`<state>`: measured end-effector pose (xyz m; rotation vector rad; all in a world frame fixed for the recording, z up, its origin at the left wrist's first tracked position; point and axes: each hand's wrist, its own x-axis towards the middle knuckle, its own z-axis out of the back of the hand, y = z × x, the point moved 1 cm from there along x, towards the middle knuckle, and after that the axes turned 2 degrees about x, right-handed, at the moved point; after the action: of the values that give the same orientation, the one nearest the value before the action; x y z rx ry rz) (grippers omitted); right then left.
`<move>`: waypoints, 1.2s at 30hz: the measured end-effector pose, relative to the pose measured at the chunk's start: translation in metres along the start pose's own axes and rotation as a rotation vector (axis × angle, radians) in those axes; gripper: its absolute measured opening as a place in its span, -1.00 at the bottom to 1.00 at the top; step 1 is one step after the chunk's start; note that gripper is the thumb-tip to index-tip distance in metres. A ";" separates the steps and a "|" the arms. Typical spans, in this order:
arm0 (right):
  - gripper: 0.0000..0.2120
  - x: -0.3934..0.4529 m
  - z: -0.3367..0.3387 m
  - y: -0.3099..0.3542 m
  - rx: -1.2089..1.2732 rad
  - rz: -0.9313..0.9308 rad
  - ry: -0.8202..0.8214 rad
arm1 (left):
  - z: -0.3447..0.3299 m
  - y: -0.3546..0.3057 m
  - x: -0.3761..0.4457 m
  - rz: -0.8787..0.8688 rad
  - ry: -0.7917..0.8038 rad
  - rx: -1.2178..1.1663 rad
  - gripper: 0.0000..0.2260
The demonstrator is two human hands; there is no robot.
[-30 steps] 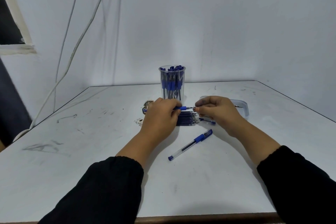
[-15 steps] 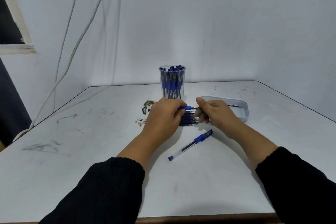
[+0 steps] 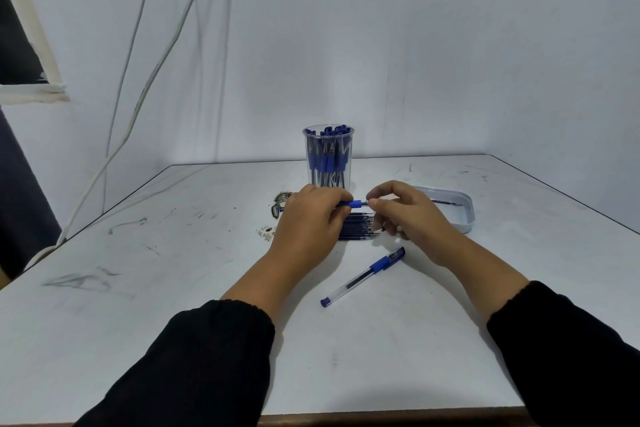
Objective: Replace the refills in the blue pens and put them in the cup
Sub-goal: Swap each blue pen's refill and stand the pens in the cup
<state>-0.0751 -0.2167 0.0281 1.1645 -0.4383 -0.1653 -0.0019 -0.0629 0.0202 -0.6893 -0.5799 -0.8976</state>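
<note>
Above the middle of the tabletop point(image 3: 381, 357), the left hand point(image 3: 311, 218) is gripping a blue pen point(image 3: 351, 203) level, its grip curled round the barrel. The right hand point(image 3: 405, 215) is pinching the pen's tip end, fingertips point(image 3: 373, 203) together on it. Refills point(image 3: 358, 227) are lying just beneath the hands. A cup point(image 3: 329, 158) full of pens is standing behind them, a capped pen point(image 3: 363, 276) is lying nearer, and a tray point(image 3: 464, 215) is sitting at the right.

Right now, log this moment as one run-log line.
left hand: grips blue pen | right hand: pinches its tip end | spare pen: lying on table | cup: holds pens | step: refill swap underway
</note>
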 end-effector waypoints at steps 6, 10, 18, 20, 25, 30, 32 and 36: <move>-0.71 0.000 0.000 -0.001 -0.038 0.014 -0.006 | -0.001 0.000 0.001 -0.029 -0.004 0.011 -0.85; -0.63 0.000 0.001 -0.001 -0.064 0.008 -0.011 | -0.003 0.001 0.001 -0.063 -0.008 0.029 -0.86; -0.67 0.005 0.008 -0.005 -0.099 0.001 -0.076 | 0.000 0.002 0.001 -0.017 -0.047 0.028 -0.86; -0.74 0.007 0.018 -0.009 -0.298 0.005 -0.118 | 0.001 0.003 0.002 0.016 -0.065 0.031 -0.85; -0.90 0.008 0.028 -0.016 -0.797 -0.082 -0.033 | 0.001 0.004 0.001 0.037 -0.052 0.047 -0.86; -0.87 0.006 0.025 -0.018 -0.930 -0.045 -0.039 | 0.001 0.003 0.001 0.049 -0.043 0.064 -0.85; -0.86 0.005 0.025 -0.017 -0.878 0.025 -0.099 | 0.001 0.003 0.000 0.058 -0.039 0.064 -0.85; -0.92 0.001 0.022 -0.006 -0.560 0.181 -0.127 | 0.001 0.005 0.000 0.071 -0.064 0.084 -0.85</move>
<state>-0.0824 -0.2378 0.0300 0.5639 -0.5629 -0.1900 0.0021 -0.0601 0.0197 -0.6604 -0.6425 -0.7834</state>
